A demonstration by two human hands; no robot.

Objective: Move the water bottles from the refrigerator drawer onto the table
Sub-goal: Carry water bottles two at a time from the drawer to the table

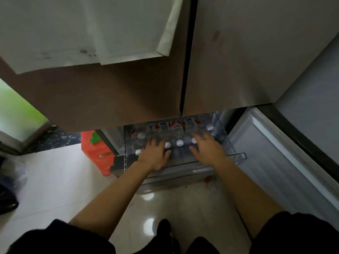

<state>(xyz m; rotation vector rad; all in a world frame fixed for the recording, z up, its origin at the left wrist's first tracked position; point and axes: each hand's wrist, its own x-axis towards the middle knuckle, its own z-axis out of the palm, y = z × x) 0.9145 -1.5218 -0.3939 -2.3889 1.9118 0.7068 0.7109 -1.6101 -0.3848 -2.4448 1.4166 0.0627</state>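
A clear plastic refrigerator drawer (240,156) is pulled out below the brown fridge doors. Inside lie several clear water bottles with white caps (179,143) and red-and-white labels (175,125). My left hand (154,154) hovers over the left side of the drawer with fingers spread, right above the bottles. My right hand (207,149) reaches over the right side, fingers apart and blurred by motion. Neither hand grips a bottle. The table is out of view.
The two upper fridge doors (128,92) hang shut above the drawer. A lower fridge door (286,162) stands open at the right. An orange plastic object (95,153) sits on the floor left of the drawer. A dark bag (7,189) lies at far left on the glossy tile floor.
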